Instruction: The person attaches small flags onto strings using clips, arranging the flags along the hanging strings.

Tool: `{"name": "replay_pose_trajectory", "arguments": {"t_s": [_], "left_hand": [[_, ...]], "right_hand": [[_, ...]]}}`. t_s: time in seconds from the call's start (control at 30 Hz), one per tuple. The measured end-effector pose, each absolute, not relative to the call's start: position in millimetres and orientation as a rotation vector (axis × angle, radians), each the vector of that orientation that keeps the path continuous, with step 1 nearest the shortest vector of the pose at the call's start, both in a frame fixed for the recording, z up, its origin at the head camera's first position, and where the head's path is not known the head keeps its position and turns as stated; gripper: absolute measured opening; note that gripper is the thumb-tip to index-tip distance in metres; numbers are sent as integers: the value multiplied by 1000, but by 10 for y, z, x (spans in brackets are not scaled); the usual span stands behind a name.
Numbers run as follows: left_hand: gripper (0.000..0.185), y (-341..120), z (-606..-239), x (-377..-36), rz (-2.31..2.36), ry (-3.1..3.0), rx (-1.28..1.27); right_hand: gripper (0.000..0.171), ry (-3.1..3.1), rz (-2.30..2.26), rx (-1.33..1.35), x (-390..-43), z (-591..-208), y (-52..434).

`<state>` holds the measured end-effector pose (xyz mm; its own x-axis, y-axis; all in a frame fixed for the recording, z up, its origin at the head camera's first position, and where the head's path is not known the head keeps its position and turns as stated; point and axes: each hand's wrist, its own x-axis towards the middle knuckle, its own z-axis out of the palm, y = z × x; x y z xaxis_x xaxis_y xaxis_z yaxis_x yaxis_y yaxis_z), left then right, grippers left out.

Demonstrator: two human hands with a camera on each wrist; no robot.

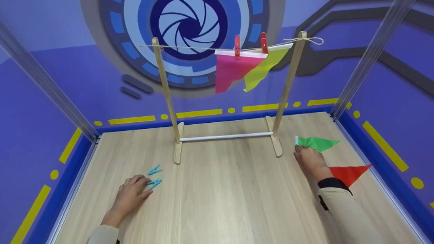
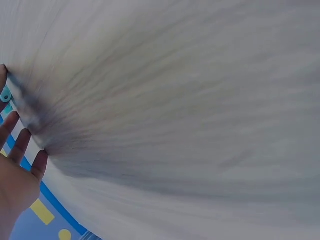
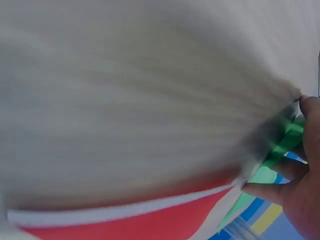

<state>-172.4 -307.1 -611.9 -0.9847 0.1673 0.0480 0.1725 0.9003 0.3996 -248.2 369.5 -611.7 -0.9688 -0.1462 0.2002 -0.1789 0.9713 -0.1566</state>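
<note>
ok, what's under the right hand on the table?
The right hand rests on the white-edged end of the green flag. The red flag runs under the wrist; its wide end is hidden by the sleeve.

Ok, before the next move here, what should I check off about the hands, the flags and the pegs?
1. Right hand on the green flag: ok, fingers at its white-edged end on the table.
2. Grip on the green flag closed: cannot tell; the right wrist view is blurred.
3. Left hand at a blue peg: ok, fingertips touch it.
4. Second blue peg free: ok, lying beside the first.
5. Room on the string: ok, the pink flag and yellow flag hang at its right end.
6. Red flag within reach: ok, beside the right wrist.
</note>
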Motion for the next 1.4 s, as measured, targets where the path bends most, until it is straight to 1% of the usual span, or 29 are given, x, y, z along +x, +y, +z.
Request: {"name": "replay_pose_trajectory", "arguments": {"t_s": [0.1,0.17,0.4,0.6,0.67,1.0,1.23,1.33,1.4], "left_hand": [[39,-3103,-6133,-1719,-794,-3028,-214],[40,-3124,-6148,-1717,-883,-3014,-179],[44,-3137,-6222,-1739,-1160,-2981,-163],[47,-3151,-6254,-1734,-1218,-2952,-164],[47,-3155,-6265,-1738,-1207,-2946,-179],[48,-3181,-6290,-1747,-1234,-2954,-174],[47,-3159,-6278,-1754,-1222,-2956,-164],[47,-3154,-6294,-1740,-1229,-2944,-176],[46,-3150,-6306,-1736,-1234,-2934,-189]], "right_hand": [[25,-2962,414,127,-2504,-6122,3689],[32,-2964,435,91,-2514,-6140,3693],[38,-2947,339,90,-2527,-6194,3756],[58,-3019,401,131,-2604,-6189,3784],[61,-3047,436,136,-2626,-6197,3792],[55,-3060,527,156,-2640,-6241,3795],[52,-3071,525,90,-2650,-6238,3760],[46,-3000,507,134,-2639,-6269,3771],[40,-2969,351,230,-2624,-6287,3780]]}}
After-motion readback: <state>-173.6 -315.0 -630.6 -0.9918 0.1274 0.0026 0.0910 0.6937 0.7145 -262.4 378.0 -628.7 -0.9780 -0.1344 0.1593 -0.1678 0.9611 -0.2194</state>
